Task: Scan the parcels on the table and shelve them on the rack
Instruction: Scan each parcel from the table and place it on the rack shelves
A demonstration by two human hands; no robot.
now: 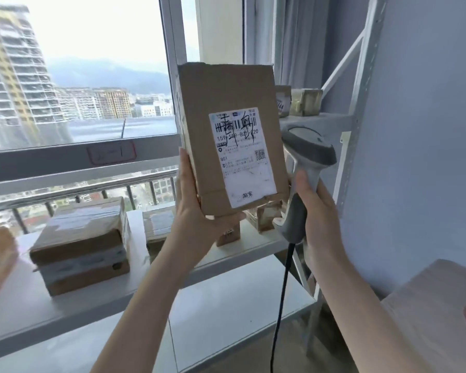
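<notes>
My left hand grips the bottom left corner of a brown cardboard parcel and holds it upright in front of the window. Its white shipping label, with a barcode and black handwriting, faces me. My right hand grips the handle of a grey corded barcode scanner, whose head sits just right of the parcel, beside the label. The white metal rack stands below and behind, with several parcels on its shelves.
A taped brown box sits on the rack's middle shelf at left, with smaller boxes behind my left hand. Two small parcels rest on the upper right shelf. A large box lies at the lower right. The window and railing are behind.
</notes>
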